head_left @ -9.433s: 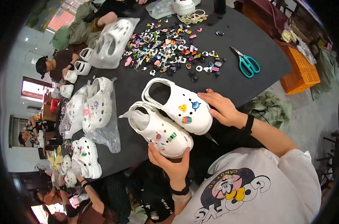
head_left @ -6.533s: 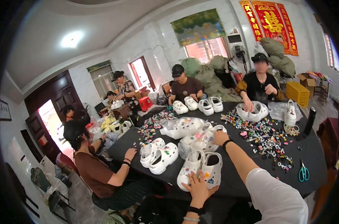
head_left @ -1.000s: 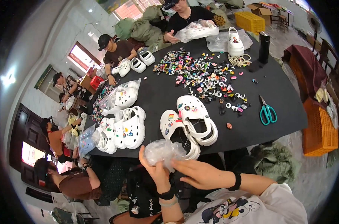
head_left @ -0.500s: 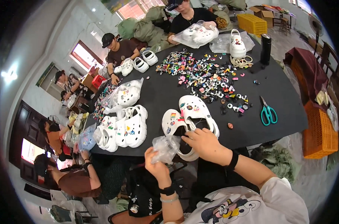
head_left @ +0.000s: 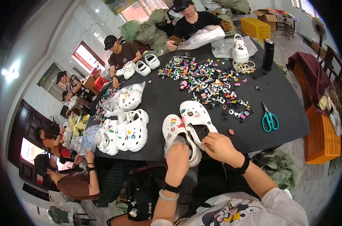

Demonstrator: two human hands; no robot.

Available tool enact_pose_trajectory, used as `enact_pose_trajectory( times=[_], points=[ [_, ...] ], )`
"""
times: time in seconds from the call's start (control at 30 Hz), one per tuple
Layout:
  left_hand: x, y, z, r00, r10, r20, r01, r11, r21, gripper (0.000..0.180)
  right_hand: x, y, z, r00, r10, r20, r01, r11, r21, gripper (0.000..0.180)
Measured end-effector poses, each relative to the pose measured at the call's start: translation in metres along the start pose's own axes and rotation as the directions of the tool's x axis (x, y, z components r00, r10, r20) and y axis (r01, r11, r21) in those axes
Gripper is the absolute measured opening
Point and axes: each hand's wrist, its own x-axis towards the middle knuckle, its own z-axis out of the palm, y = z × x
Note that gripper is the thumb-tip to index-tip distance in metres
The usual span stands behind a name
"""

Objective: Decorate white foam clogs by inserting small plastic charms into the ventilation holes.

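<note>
A pair of white clogs (head_left: pixel 195 112) decorated with colourful charms lies at the table's near edge, toes pointing away. My left hand (head_left: pixel 177 159) is closed over the opening of the left clog (head_left: pixel 172 127), gripping a crumpled clear plastic bag (head_left: pixel 177 141) that bulges above the fingers into the shoe. My right hand (head_left: pixel 220 149) pinches the right clog at the rear of its opening; the fingertips are partly hidden by the shoe. Left of my hands stand more charm-covered white clogs (head_left: pixel 136 130), next to a bagged clog (head_left: pixel 128 96).
A wide heap of small charms (head_left: pixel 212 81) spreads over the black table (head_left: pixel 156 94). Teal-handled scissors (head_left: pixel 270 119) lie at the right; a black bottle (head_left: pixel 268 55) and a single clog (head_left: pixel 240 49) stand farther back. Co-workers sit across and left. An orange crate (head_left: pixel 322 135) stands beyond the right edge.
My left hand has brought the plastic bag from beside the clogs onto the left clog's opening. My right hand has shifted right and slightly down. Across the table, a person's bagged clogs have moved.
</note>
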Motion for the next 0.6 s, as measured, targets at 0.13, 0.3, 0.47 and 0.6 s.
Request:
enact_pose_trajectory(
  times=[0.13,0.3,0.47,0.6],
  points=[
    [0.009,-0.009,-0.008,0.978,0.164,0.131,-0.143,0.977,-0.157,0.027,-0.004,0.000,-0.003,1.000,0.026,-0.017,-0.026,0.999,0.022,0.006],
    [0.040,-0.034,0.025,0.960,0.038,0.279,0.025,0.975,-0.219,0.027,-0.011,0.000,-0.007,0.998,-0.053,-0.027,0.056,0.994,0.099,0.007],
    [0.043,-0.053,0.034,0.970,0.024,0.244,-0.011,0.998,-0.056,0.020,-0.025,-0.007,0.001,0.988,-0.132,-0.078,0.141,0.982,0.125,0.012],
    [0.043,-0.037,0.023,0.976,0.059,0.211,-0.067,0.997,0.027,0.020,-0.037,-0.014,0.007,0.984,-0.155,-0.092,0.170,0.970,0.174,0.016]
  ],
)
